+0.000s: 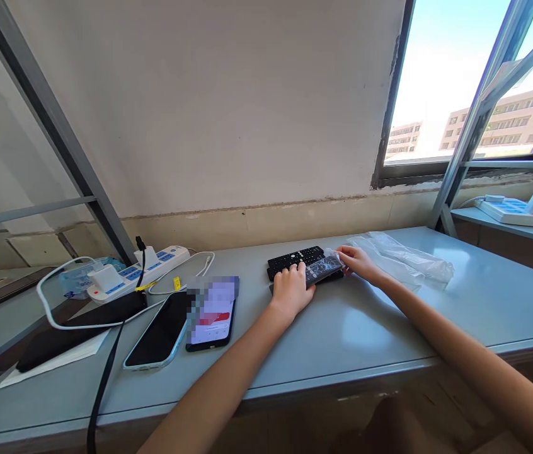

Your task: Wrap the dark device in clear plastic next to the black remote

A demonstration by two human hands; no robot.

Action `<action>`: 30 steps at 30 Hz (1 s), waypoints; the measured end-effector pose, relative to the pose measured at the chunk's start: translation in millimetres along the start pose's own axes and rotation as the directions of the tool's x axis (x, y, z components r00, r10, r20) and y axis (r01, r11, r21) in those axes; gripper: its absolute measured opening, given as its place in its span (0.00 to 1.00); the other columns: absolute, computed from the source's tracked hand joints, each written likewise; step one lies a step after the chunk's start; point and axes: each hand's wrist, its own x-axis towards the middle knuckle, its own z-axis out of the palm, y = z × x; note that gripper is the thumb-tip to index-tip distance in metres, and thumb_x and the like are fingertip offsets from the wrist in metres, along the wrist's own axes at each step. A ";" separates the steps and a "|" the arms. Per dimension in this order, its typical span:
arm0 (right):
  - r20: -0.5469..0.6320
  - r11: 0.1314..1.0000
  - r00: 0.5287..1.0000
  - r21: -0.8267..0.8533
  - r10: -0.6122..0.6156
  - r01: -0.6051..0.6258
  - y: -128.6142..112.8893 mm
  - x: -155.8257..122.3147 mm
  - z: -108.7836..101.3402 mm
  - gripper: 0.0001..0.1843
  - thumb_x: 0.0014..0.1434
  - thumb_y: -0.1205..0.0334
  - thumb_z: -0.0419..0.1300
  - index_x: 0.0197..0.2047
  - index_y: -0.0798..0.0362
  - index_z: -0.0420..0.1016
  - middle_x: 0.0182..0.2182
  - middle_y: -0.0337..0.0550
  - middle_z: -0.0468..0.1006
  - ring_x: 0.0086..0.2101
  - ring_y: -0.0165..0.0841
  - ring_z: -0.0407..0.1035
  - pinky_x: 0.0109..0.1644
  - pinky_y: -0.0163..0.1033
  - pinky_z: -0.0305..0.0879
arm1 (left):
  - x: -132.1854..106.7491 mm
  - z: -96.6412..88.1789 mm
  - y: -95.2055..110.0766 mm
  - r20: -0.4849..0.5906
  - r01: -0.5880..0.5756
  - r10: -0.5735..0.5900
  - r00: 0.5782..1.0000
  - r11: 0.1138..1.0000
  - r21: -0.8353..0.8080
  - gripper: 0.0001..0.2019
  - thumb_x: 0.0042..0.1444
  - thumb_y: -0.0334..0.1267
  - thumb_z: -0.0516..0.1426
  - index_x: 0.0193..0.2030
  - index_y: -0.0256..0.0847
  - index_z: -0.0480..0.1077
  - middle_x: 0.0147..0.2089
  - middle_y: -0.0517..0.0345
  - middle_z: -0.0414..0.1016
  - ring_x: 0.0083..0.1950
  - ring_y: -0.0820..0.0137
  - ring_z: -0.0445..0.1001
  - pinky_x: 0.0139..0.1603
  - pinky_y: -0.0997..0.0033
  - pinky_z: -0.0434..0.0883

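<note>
A black remote control (323, 270) with a clear plastic sleeve around it lies between my two hands, slanting up to the right. My left hand (292, 289) is closed over its near left part, and the fingers hide that end. At the far right end, my right hand (357, 261) pinches the clear plastic. Just behind, another black remote control (297, 255) with rows of small buttons rests on the grey desk (365, 328). More dark edges show below it, partly covered by my hands. Crumpled clear plastic bags (403, 258) lie beside my right hand.
Left of my arms lie a lit phone (212, 315) and a dark phone (160, 331). Behind them are a white power strip (167, 255) with chargers, a white cable (46, 302) and a black pouch (82, 328). Metal frame posts (458, 157) rise at both sides.
</note>
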 end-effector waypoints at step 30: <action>0.053 0.994 0.998 -0.103 -0.035 0.041 17.9 12.1 -3.0 0.08 0.55 0.60 0.52 0.28 0.54 0.66 0.19 0.37 0.65 0.20 0.25 0.61 0.24 0.29 0.60 | 1.8 1.2 0.6 0.023 -0.015 0.014 1.000 0.999 0.051 0.23 0.58 0.44 0.50 0.58 0.37 0.57 0.51 0.45 0.72 0.52 0.61 0.72 0.49 0.66 0.68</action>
